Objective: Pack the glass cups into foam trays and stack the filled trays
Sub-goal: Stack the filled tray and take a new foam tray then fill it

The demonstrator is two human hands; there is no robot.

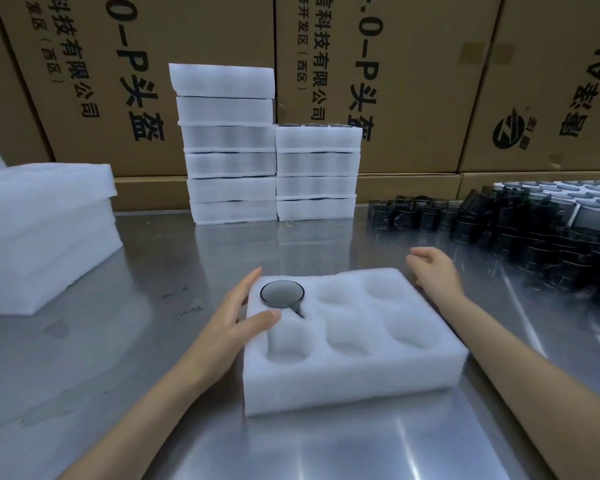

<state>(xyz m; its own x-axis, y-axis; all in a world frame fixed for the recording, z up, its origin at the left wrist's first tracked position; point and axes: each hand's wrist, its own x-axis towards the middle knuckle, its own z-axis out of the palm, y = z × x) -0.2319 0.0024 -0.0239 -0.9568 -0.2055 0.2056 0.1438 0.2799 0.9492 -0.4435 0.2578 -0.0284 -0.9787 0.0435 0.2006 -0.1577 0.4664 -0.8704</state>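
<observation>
a six-pocket foam tray (354,372) lies on the steel table (146,341) in front of the person, with one smoked glass cup (282,294) already seated in the pocket at about 10 o'clock of the tray, its handle dropped into the slot toward 5 o'clock; the other five pockets look bare. the left hand (236,320) rests against the tray's 9 o'clock edge, fingers straight and relaxed, thumb lying on the foam just beside the cup, holding nothing. the right hand (433,268) hovers off the tray's 1 o'clock corner, fingers loosely curled and empty, seemingly on its way toward the crowd of loose glass cups (520,230) at 2 o'clock on the table. the step in hand looks like fetching the next cup. to do it well, keep the left hand bracing the tray so the light foam does not slide, lift one cup clear of its neighbours to avoid knocks, and turn its handle to match the pocket's slot before pressing it down level. filled trays (274,168) stand in two stacks at 12 o'clock against the cardboard cartons (430,81); spare foam sheets (45,230) are piled at 9 o'clock.
</observation>
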